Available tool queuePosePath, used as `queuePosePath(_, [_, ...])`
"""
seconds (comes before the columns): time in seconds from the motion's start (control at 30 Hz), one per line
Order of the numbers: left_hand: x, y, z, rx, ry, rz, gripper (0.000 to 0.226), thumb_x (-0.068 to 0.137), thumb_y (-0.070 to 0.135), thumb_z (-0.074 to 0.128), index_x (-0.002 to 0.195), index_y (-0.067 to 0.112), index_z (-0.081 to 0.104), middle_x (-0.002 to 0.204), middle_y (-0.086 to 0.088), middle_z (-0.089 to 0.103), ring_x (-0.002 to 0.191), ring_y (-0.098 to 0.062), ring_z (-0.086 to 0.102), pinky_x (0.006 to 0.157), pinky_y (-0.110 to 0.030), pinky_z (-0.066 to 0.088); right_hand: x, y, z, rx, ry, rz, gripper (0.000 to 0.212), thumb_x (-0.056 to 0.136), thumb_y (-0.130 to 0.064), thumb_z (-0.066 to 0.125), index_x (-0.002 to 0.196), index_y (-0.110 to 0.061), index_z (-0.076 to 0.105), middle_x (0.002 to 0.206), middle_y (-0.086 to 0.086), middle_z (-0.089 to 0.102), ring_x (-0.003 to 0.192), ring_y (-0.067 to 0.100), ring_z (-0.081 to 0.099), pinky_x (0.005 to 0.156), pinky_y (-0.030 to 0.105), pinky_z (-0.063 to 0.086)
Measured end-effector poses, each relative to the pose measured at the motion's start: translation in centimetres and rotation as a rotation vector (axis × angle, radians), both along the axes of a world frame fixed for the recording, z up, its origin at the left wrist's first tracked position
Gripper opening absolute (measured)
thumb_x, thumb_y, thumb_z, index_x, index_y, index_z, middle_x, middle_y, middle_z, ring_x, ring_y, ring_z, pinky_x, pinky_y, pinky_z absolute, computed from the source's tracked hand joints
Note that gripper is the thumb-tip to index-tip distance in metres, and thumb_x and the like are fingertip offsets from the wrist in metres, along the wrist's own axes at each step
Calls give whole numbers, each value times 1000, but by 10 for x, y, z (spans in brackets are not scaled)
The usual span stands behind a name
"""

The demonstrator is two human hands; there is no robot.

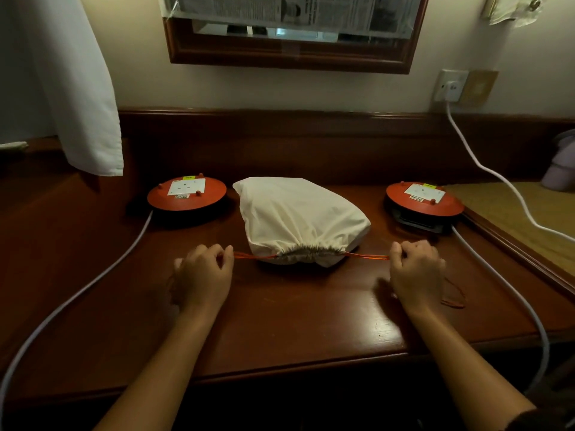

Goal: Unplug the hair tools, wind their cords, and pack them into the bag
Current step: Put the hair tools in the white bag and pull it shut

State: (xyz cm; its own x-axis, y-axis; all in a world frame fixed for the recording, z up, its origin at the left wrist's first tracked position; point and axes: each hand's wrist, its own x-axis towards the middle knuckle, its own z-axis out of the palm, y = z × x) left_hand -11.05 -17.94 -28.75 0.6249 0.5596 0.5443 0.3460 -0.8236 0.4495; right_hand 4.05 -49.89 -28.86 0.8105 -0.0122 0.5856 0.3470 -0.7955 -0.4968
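A cream cloth bag (298, 219) lay on its side in the middle of the dark wooden desk (280, 321), its mouth gathered tight and facing the person. An orange drawstring (367, 256) ran out of both sides of the gathered mouth. The left hand (202, 275) had its fingers curled and pinched the drawstring to the left of the bag; the right hand (417, 272) was curled the same way round the string on the right, so the string stretched straight between them. A loose loop of orange string lay on the desk just beside the right hand. The bag bulged, but what was inside could not be seen. On either side of it sat an orange extension reel, the left reel (186, 194) and the right reel (423, 200), each with a grey cable (93, 281) trailing off the front edge of the desk. A white cord (485, 163) hung from the wall socket (449, 85).
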Motion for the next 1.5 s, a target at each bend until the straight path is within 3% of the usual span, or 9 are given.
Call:
queuePosePath(0.13, [11, -9, 0, 139, 3, -52, 42, 97, 42, 37, 106, 13, 66, 110, -11, 60, 110, -29, 54, 105, -49, 29, -7, 14, 5, -99, -168, 133, 31, 97, -31, 40, 107, -19, 66, 110, 3, 57, 108, 21, 51, 93, 39, 29])
queuePosePath(0.3, [22, -47, 6, 6, -18, -229, 44, 95, 58, 26, 93, 19, 47, 83, -1, 56, 74, -19, 52, 68, -33, 36, -19, 41, 4, -128, -47, 405, 42, 97, -48, 34, 78, -20, 60, 75, -9, 52, 72, 19, 55, 70, 33, 36])
queuePosePath(0.5, [24, -48, 4, -129, 3, -364, 31, 96, 49, 52, 101, 22, 37, 64, 5, 57, 52, -13, 58, 42, -25, 37, -15, 41, -2, -52, 58, 497, 27, 101, -34, 48, 76, -24, 48, 58, -7, 51, 51, 16, 51, 49, 41, 40])
queuePosePath(0.6, [22, -45, 3, -94, 22, -430, 26, 95, 50, 55, 89, 27, 44, 63, 5, 62, 54, -9, 59, 44, -23, 39, -16, 38, 0, 14, 49, 469, 32, 100, -34, 52, 70, -27, 46, 52, -5, 49, 50, 15, 50, 45, 29, 32])
queuePosePath(0.77, [21, -36, -2, -178, -20, -497, 41, 93, 51, 59, 61, 26, 52, 53, 4, 55, 52, -10, 55, 50, -35, 41, -13, 33, 0, 77, 63, 463, 31, 98, -36, 56, 72, -20, 57, 56, -1, 57, 51, 13, 53, 50, 43, 41])
queuePosePath(0.87, [20, -28, -3, -282, -97, -497, 37, 94, 50, 57, 73, 21, 67, 59, 0, 61, 57, -12, 59, 53, -40, 43, -13, 29, 0, 114, 78, 452, 26, 99, -36, 56, 78, -23, 63, 58, -3, 58, 54, 13, 55, 52, 44, 44])
queuePosePath(1.07, [17, -27, 1, -338, -144, -403, 41, 96, 33, 61, 62, 11, 54, 51, -4, 42, 48, -9, 39, 49, -32, 26, -12, 19, 1, 171, 94, 369, 28, 99, -33, 56, 73, -24, 62, 60, -1, 60, 59, 15, 57, 57, 41, 45])
queuePosePath(1.37, [13, -25, 0, -325, -133, -369, 44, 95, 33, 63, 59, 13, 50, 47, 2, 37, 46, -10, 37, 48, -33, 27, -15, 6, 2, 211, 99, 329, 25, 97, -27, 61, 73, -26, 66, 65, -5, 66, 64, 11, 61, 58, 29, 42])
queuePosePath(1.5, [5, -26, 1, -297, -111, -372, 41, 93, 36, 66, 56, 22, 52, 45, 2, 41, 44, -12, 40, 46, -33, 28, -14, -18, 1, 161, 103, 338, 22, 96, -25, 63, 76, -19, 71, 67, -1, 68, 64, 16, 62, 58, 36, 47])
